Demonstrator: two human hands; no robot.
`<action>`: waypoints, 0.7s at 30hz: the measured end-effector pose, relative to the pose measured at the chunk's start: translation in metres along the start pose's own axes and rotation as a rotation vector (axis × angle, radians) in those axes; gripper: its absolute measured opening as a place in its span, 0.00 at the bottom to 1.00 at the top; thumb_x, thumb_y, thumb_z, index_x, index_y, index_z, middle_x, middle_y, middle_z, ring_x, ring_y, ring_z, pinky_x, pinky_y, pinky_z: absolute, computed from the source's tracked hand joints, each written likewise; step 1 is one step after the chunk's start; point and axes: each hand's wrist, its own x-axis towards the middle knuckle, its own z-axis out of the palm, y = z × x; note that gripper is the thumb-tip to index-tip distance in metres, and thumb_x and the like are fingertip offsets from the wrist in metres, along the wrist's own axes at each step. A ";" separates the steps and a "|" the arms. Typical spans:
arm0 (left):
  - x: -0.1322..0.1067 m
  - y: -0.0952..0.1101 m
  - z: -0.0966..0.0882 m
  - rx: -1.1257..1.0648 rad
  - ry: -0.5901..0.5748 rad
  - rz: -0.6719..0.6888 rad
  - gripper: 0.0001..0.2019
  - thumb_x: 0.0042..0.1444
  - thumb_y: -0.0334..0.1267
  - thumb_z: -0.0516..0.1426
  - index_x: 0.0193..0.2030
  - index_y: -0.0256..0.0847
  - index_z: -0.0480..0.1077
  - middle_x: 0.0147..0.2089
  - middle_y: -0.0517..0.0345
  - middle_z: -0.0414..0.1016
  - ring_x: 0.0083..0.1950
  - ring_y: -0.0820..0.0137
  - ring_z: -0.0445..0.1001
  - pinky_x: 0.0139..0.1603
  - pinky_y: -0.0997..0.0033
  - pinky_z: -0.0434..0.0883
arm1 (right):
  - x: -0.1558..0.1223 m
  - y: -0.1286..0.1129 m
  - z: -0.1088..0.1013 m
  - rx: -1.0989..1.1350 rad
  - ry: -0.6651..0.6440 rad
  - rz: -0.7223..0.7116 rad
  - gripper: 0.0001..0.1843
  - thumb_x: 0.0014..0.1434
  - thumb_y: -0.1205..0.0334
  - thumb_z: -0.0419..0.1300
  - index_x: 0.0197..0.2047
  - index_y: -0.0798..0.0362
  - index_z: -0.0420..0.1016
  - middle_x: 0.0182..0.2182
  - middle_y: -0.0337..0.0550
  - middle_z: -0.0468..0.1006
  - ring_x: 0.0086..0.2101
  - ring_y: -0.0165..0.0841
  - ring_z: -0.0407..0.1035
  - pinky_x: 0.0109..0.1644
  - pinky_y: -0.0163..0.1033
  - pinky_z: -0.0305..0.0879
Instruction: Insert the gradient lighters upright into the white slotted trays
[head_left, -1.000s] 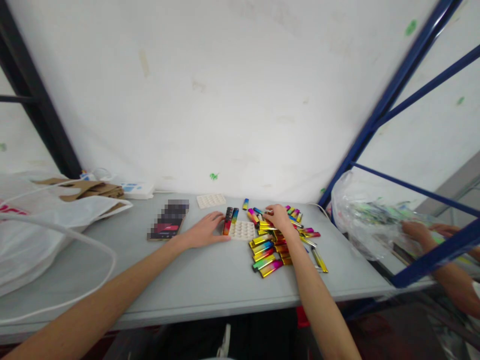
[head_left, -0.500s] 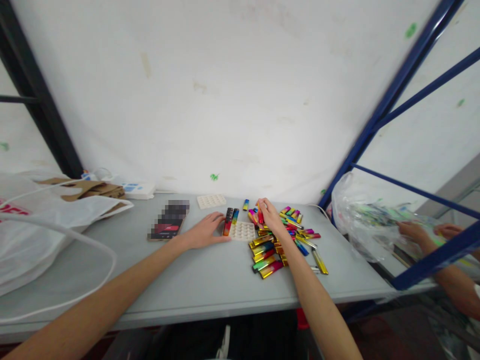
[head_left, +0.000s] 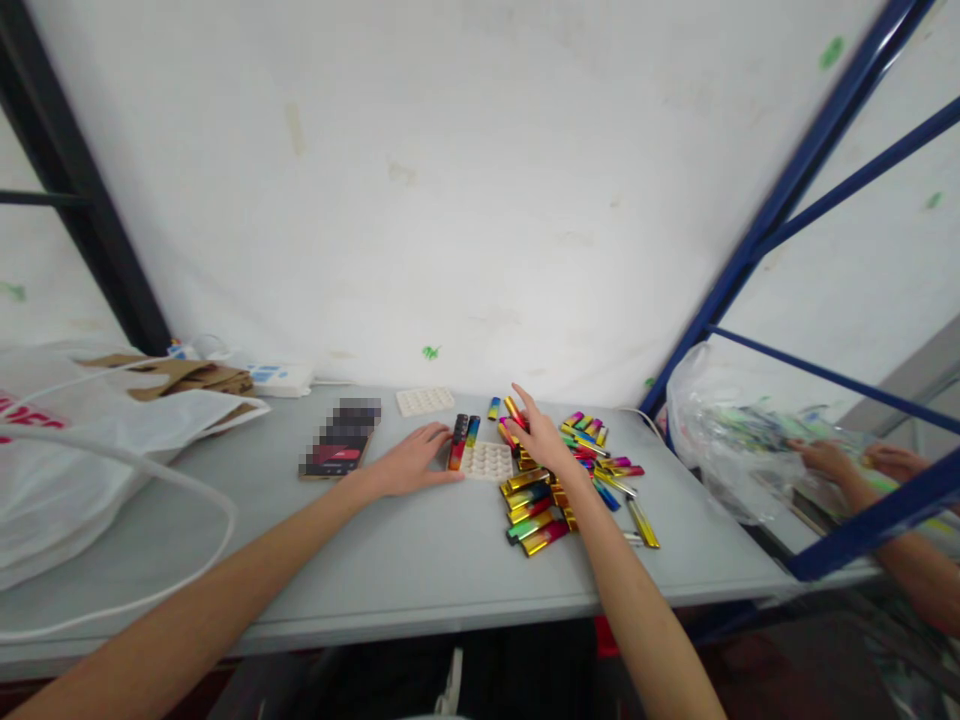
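Note:
My left hand [head_left: 411,463] lies flat on the grey table [head_left: 390,560], fingers apart, touching the left edge of a small white dimpled tray [head_left: 489,464]. Two dark and rainbow sticks [head_left: 462,440] lie at that tray's left side, by my fingertips. My right hand [head_left: 541,440] hovers just right of the tray, over a pile of several shiny rainbow-coloured sticks [head_left: 551,500]. It pinches one red and gold stick [head_left: 514,410], lifted and tilted above the pile.
A second white tray [head_left: 424,401] and a dark flat box [head_left: 341,450] lie further back. A white plastic bag [head_left: 82,460], brown cardboard [head_left: 187,377] and a power strip [head_left: 281,378] sit left. Right: a blue rack frame [head_left: 757,250], a clear bag [head_left: 720,440], another person's hands [head_left: 832,462].
My right hand has taken one stick from the pile, raised it and moved left toward the tray. My left hand has stayed at the tray's edge.

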 end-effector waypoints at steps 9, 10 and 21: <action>0.000 0.004 -0.003 -0.003 -0.002 0.008 0.37 0.64 0.69 0.58 0.65 0.39 0.70 0.68 0.38 0.72 0.70 0.46 0.70 0.73 0.51 0.66 | 0.000 0.000 -0.002 0.155 -0.044 -0.006 0.16 0.67 0.48 0.61 0.51 0.48 0.67 0.28 0.33 0.82 0.27 0.35 0.73 0.37 0.38 0.66; 0.000 0.004 -0.003 -0.001 -0.004 0.009 0.37 0.65 0.69 0.58 0.65 0.39 0.70 0.69 0.38 0.72 0.70 0.47 0.70 0.73 0.52 0.66 | 0.000 0.001 -0.001 0.170 -0.042 -0.013 0.16 0.67 0.47 0.61 0.50 0.48 0.68 0.27 0.33 0.82 0.27 0.35 0.73 0.37 0.38 0.67; 0.000 0.004 -0.003 0.005 -0.020 -0.004 0.38 0.65 0.68 0.58 0.67 0.37 0.68 0.70 0.37 0.70 0.72 0.48 0.69 0.75 0.55 0.63 | 0.007 0.002 0.000 0.245 -0.022 -0.006 0.28 0.65 0.35 0.62 0.31 0.53 0.78 0.24 0.38 0.75 0.28 0.34 0.69 0.36 0.38 0.66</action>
